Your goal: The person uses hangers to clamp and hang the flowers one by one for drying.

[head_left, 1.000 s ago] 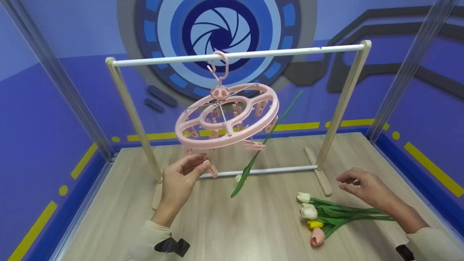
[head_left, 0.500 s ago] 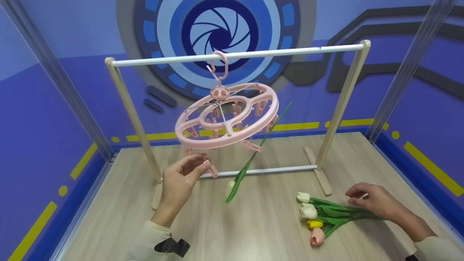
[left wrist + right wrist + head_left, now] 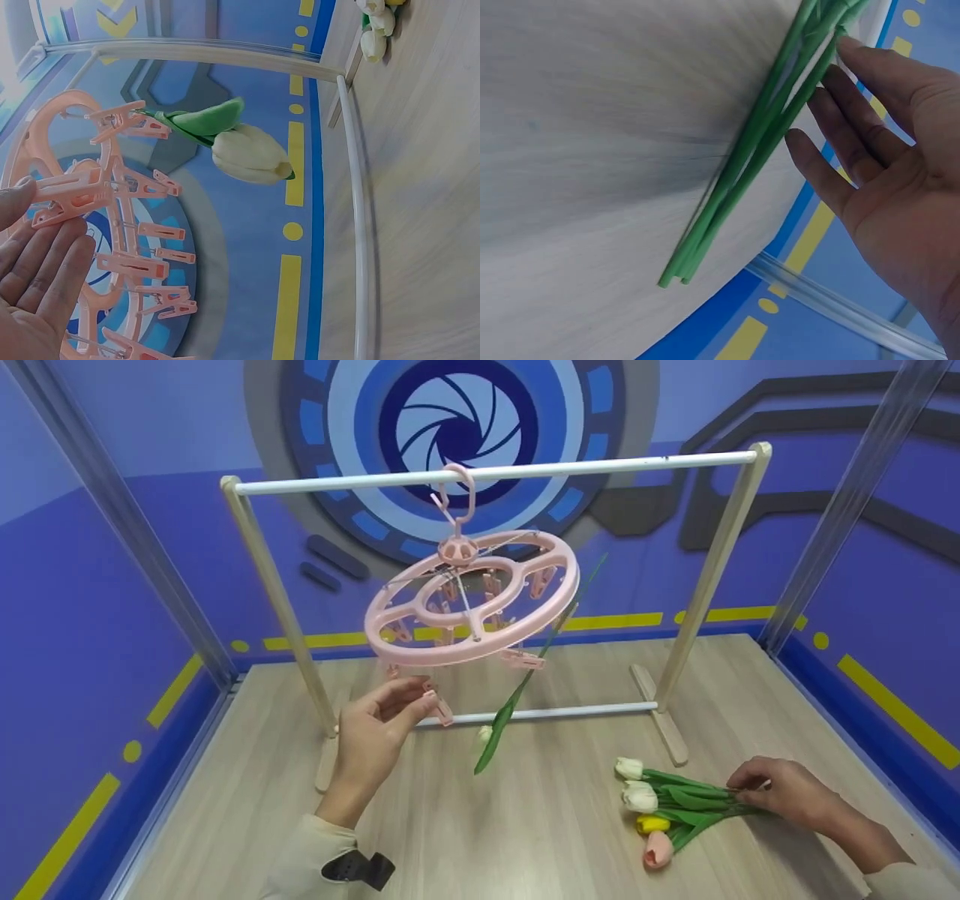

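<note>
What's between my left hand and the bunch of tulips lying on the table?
In the head view, a hanging white tulip shows between your left hand and the bunch, with bare tabletop below it.

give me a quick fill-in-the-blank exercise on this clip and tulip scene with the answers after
The left hand pinches a clip coloured ____.
The hanging tulip has its bloom pointing ____.
Among the lying tulips, the bloom between the white and pink ones is ____.
The hand nearest the lying tulips is the person's ____ one.

Missing words: pink; down; yellow; right.
</note>
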A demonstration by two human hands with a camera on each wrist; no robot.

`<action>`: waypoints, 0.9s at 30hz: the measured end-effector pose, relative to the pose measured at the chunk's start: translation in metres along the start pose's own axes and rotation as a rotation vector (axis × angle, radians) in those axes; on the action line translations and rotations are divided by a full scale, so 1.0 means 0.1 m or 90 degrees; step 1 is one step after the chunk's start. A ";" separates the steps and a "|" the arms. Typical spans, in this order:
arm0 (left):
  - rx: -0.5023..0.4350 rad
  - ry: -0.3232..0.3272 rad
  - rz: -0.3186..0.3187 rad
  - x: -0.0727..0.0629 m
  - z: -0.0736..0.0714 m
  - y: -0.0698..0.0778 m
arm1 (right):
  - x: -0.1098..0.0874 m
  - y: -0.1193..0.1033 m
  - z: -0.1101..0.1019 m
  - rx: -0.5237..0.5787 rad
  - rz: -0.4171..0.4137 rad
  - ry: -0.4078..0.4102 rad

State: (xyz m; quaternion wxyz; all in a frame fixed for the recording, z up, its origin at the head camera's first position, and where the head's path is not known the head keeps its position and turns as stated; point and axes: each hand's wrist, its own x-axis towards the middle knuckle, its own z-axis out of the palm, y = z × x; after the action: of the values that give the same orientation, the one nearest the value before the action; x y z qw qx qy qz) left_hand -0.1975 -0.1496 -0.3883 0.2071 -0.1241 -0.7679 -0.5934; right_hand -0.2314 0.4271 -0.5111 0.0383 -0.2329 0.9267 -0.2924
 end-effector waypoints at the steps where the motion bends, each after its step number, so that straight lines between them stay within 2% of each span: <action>1: 0.000 0.000 -0.001 0.00 0.00 0.00 | -0.01 0.01 0.01 -0.005 0.000 0.000; 14: -0.002 0.013 0.012 0.02 -0.01 0.01 | 0.00 0.05 0.08 -0.056 -0.019 0.028; 20: -0.002 0.008 0.016 0.02 0.00 0.01 | -0.02 0.04 0.06 -0.054 -0.053 0.073; 27: -0.006 0.004 0.007 0.02 0.00 0.01 | -0.02 -0.01 -0.01 -0.037 -0.067 0.108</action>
State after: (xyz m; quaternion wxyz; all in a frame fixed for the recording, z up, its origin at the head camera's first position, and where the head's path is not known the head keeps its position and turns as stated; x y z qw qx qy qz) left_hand -0.1986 -0.1496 -0.3864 0.2122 -0.1278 -0.7640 -0.5958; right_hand -0.2295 0.4281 -0.5102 -0.0622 -0.2566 0.9213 -0.2854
